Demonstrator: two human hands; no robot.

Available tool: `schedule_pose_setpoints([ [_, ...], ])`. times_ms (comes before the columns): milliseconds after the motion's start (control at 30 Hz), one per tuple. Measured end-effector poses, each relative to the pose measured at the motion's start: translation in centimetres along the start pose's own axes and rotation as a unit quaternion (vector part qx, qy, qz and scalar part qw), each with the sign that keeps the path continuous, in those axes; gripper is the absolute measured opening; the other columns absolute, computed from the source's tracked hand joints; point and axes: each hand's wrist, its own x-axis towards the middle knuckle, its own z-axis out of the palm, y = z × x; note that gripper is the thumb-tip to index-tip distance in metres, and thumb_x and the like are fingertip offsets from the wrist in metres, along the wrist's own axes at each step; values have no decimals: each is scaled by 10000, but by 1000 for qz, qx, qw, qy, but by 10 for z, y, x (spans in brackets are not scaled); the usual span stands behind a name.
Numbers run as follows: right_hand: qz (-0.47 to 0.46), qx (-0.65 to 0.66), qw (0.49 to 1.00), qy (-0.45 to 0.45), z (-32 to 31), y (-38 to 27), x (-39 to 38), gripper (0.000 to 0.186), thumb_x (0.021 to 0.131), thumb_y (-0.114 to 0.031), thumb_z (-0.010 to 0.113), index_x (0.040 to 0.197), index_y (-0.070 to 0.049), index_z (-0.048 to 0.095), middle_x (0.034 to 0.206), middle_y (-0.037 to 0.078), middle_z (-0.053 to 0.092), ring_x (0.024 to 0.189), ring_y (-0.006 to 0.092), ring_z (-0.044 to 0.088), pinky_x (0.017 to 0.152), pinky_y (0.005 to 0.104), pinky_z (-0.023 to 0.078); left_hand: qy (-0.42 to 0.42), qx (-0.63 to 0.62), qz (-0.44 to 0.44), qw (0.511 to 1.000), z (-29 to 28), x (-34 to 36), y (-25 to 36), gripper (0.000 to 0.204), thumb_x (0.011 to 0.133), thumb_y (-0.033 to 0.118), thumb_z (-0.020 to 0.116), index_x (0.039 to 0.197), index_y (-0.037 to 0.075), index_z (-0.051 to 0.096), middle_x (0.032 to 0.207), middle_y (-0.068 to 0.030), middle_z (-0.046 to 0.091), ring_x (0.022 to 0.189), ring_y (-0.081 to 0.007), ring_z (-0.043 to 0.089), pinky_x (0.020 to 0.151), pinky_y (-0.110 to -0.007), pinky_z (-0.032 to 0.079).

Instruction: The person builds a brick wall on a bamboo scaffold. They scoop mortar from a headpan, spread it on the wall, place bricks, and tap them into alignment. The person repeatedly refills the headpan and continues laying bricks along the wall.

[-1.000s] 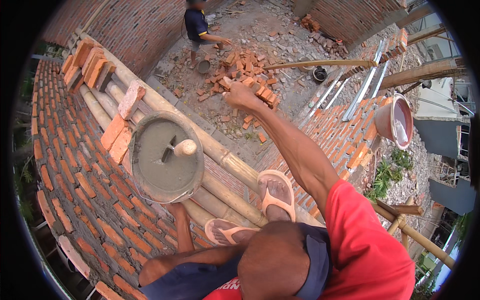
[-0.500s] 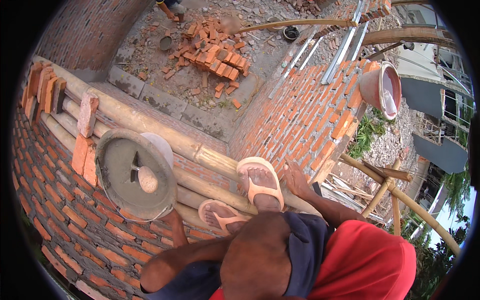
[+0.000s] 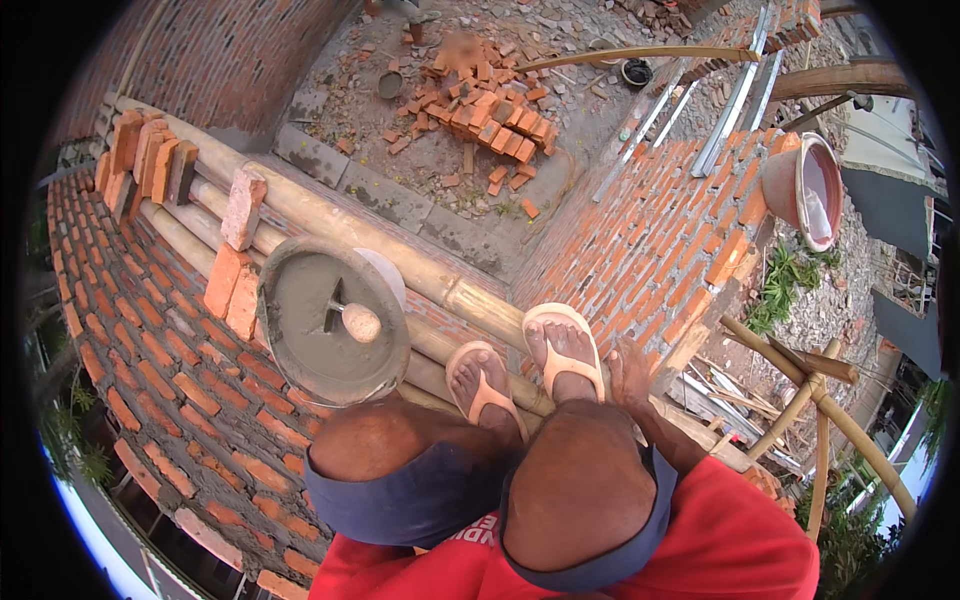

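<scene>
My right hand (image 3: 632,382) is beside my right sandal (image 3: 565,350), near the end of the brick wall. Its fingers look stretched out with nothing in them. My left hand is hidden behind my left knee. A round bucket of wet grey mortar (image 3: 312,352) sits on the bamboo poles (image 3: 480,305), left of my feet. Stuck in the mortar is a trowel (image 3: 360,322), its blade partly sunk and its rounded wooden handle up. Close behind the bucket stand several loose bricks (image 3: 232,285), one propped on top of the others.
A freshly laid brick wall (image 3: 200,390) curves along my left. More bricks (image 3: 150,160) stand on the poles' far end. Below lies a brick heap (image 3: 500,120) on rubble ground. A pinkish bucket (image 3: 790,190) rests at the right wall's end, above crossed bamboo poles (image 3: 820,390).
The view has shifted, so the scene sits farther right. My left hand, earlier by the mortar bucket's near rim, has gone out of sight behind my knee. My right hand stays by the sandal.
</scene>
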Motion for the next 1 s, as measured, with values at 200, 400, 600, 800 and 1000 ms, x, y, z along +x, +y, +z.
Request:
schedule_pose_setpoints([
  [200, -14, 42, 998, 49, 6, -4, 2, 524, 1092, -352, 443, 1349, 64, 631, 1389, 271, 627, 1362, 427, 535, 1179, 535, 344, 16, 7, 24, 1000, 31, 16, 17, 593, 1067, 231, 555, 1563, 5, 321, 1467, -201, 535, 1260, -350, 583, 1069, -461, 448],
  [400, -13, -3, 1000, 22, 5, 3, 7, 576, 1089, -420, 436, 1338, 66, 618, 1332, 282, 626, 1314, 421, 557, 1126, 513, 397, 26, 22, 18, 999, 50, 13, 12, 608, 1060, 235, 563, 1566, 8, 316, 1460, -205, 537, 1250, -360, 590, 1058, -473, 453],
  [600, -1, -2, 1000, 14, -10, -18, 9, 510, 1080, -379, 463, 1276, 63, 625, 1250, 253, 632, 1230, 391, 572, 1062, 489, 416, 36, 33, 7, 999, 49, 14, 17, 622, 1052, 240, 572, 1569, 12, 310, 1453, -210, 538, 1239, -371, 597, 1048, -485, 459],
  [800, -16, -7, 1000, -5, -25, -45, 12, 445, 1070, -338, 490, 1213, 59, 632, 1168, 224, 639, 1146, 361, 586, 998, 466, 435, 37, 42, -8, 998, 50, 15, 20, 637, 1045, 244, 580, 1572, 15, 305, 1446, -214, 540, 1229, -381, 604, 1038, -497, 465],
  [1000, -32, 6, 999, -10, -30, -64, 22, 384, 1061, -297, 518, 1150, 56, 639, 1086, 195, 645, 1062, 330, 601, 934, 442, 453, 41, 42, -11, 998, 53, 23, 21, 652, 1038, 248, 589, 1575, 18, 299, 1438, -219, 542, 1218, -391, 611, 1028, -509, 471],
])
